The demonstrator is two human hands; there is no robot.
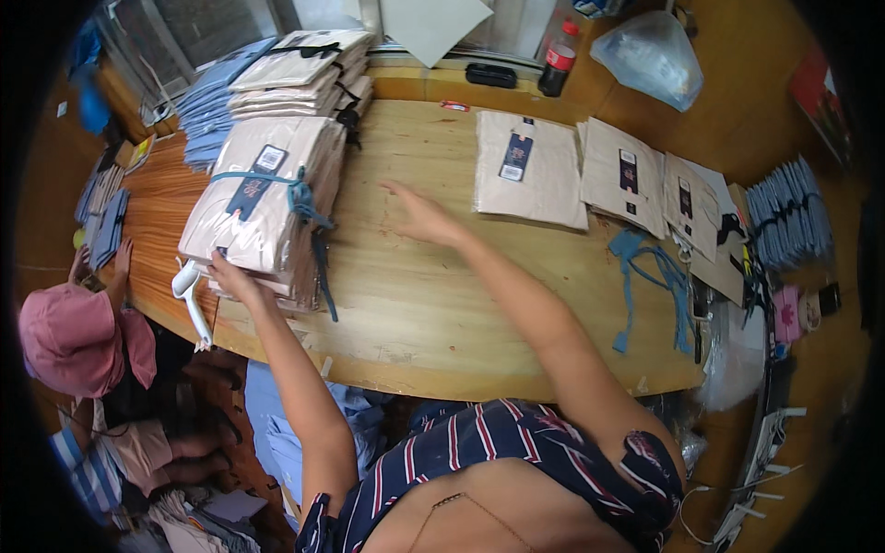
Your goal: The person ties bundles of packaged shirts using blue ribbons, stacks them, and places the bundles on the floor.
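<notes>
A tall stack of folded beige garments in clear plastic bags sits on the left of the table, tied round with a blue cloth strip. Dark hang tags show on the top garment. My left hand grips the stack's near edge; some of its fingers are hidden. Over the bare middle of the table, my right hand reaches out with fingers apart, holding nothing. To its right lie a bagged beige garment pile and two more piles beside it. Loose blue cloth strips lie below them.
Behind the tied stack stand more beige garments and blue folded ones. A white tape dispenser rests at the table's near left edge. A cola bottle stands at the back. Another person in a pink head covering is at far left.
</notes>
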